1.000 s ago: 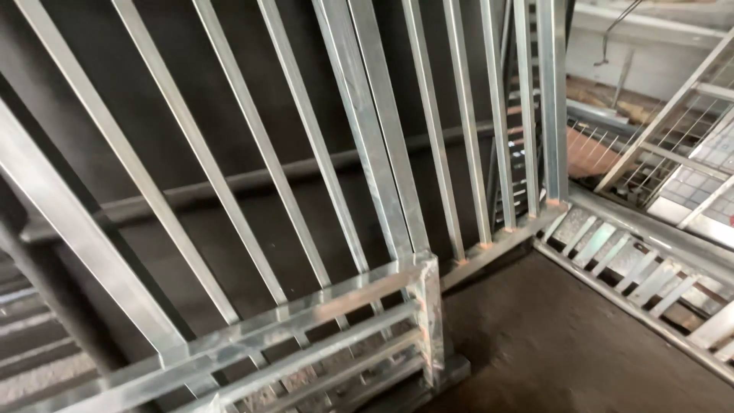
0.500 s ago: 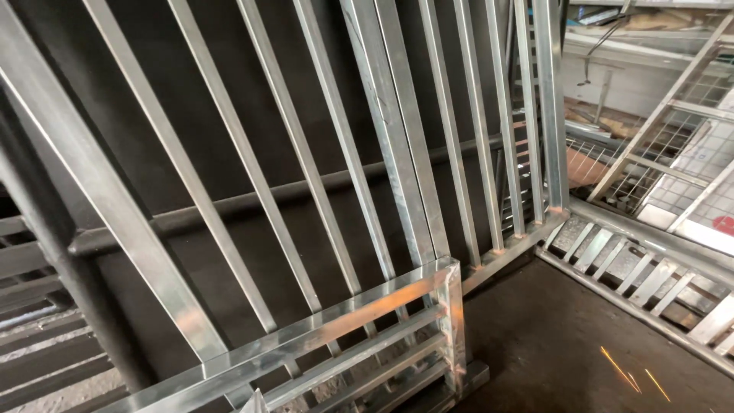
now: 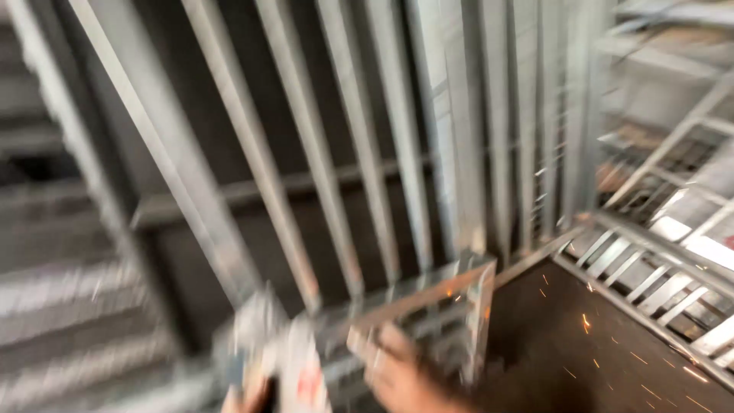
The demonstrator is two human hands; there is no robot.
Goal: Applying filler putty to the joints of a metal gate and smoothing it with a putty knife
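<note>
Grey tool (image 3: 279,359) with red mark low in view, blurred, just beside shiny metal frame (image 3: 428,298). I judge grinding step: sparks (image 3: 585,321) on dark floor (image 3: 612,359). Left hand (image 3: 245,398) grips tool. Right hand (image 3: 401,378) rests on frame; grip I cannot tell. Next move needs steady hold.

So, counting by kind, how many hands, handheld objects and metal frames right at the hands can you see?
Hands: 2 (left hand, right hand)
Objects: 1 (pale blurred object at the left hand)
Frames: 1 (metal frame under the right hand)
Total: 4
</note>
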